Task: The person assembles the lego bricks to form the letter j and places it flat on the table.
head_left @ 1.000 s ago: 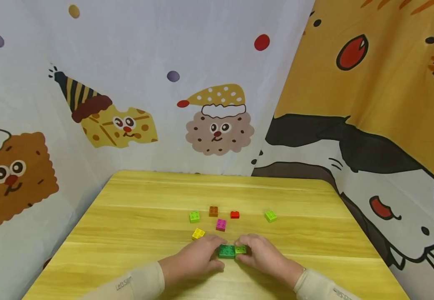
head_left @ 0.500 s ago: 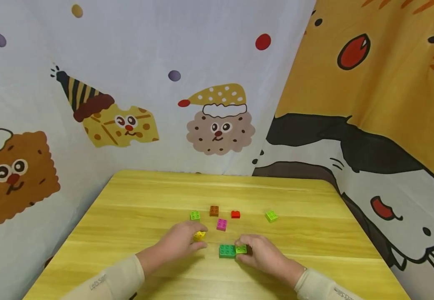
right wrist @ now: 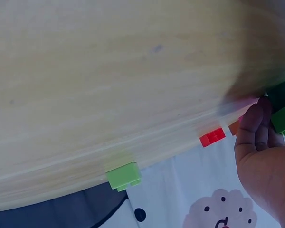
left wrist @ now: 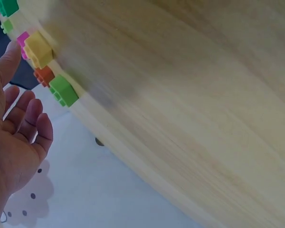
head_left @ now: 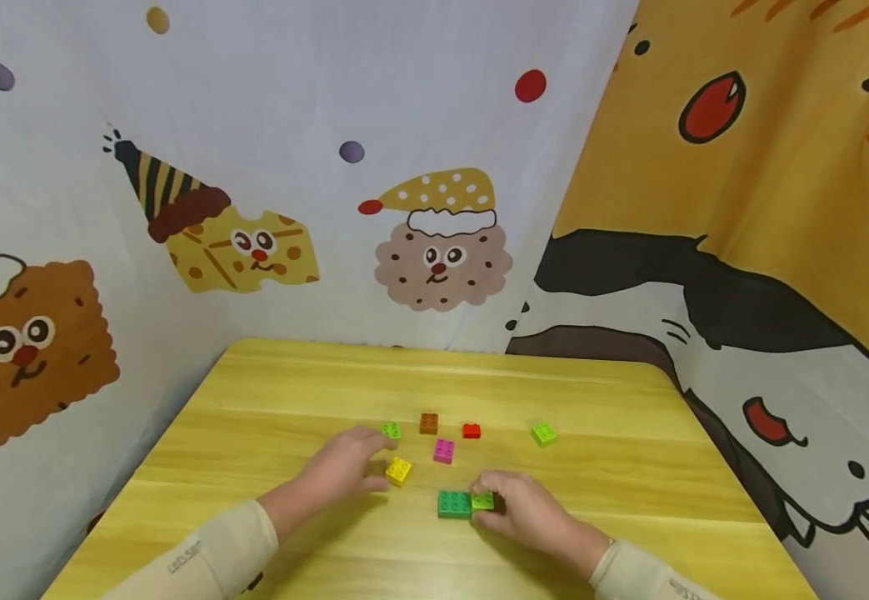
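Right hand (head_left: 527,510) pinching lime brick (head_left: 482,501) at right end of dark green brick (head_left: 454,504), lower centre of head frame; left hand (head_left: 338,465) loosely spread beside yellow brick (head_left: 399,472), slightly up-left.

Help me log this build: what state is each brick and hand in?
Left hand: holding nothing, beside yellow brick
Right hand: gripping front light green brick
Yellow brick: loose, studs up
Front light green brick: gripped, against dark green brick; attachment unclear
Dark green brick: studs up
Pink brick: loose, studs up
Brown brick: loose, studs up
Red brick: loose
Left light green brick: loose, studs up
Right light green brick: loose, studs up
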`<state>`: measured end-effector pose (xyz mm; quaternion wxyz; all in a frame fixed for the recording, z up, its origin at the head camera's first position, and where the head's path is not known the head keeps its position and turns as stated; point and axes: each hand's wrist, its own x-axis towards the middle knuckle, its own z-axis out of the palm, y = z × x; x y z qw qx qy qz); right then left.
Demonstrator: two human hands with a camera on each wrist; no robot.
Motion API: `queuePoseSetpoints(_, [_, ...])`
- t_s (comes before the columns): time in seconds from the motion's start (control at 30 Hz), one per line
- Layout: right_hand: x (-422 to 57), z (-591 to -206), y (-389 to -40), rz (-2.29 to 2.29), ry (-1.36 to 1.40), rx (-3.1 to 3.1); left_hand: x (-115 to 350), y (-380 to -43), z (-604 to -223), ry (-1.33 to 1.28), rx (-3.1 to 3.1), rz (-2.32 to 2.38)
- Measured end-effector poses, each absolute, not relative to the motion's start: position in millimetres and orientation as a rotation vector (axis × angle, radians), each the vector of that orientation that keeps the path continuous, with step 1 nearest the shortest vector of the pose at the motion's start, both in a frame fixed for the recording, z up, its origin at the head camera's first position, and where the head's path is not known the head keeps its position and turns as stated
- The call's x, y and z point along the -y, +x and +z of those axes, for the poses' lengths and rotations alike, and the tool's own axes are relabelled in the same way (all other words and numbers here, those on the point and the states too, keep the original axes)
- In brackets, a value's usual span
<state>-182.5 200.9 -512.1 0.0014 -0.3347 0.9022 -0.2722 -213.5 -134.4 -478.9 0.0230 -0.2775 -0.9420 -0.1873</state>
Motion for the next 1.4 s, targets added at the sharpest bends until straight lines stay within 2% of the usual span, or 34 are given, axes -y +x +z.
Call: queuePoseSetpoints(1.4, [-203,-512,-181,-0.859,-1.033,-2.843,120,-213,-501,-0.966,2.928,-0.458])
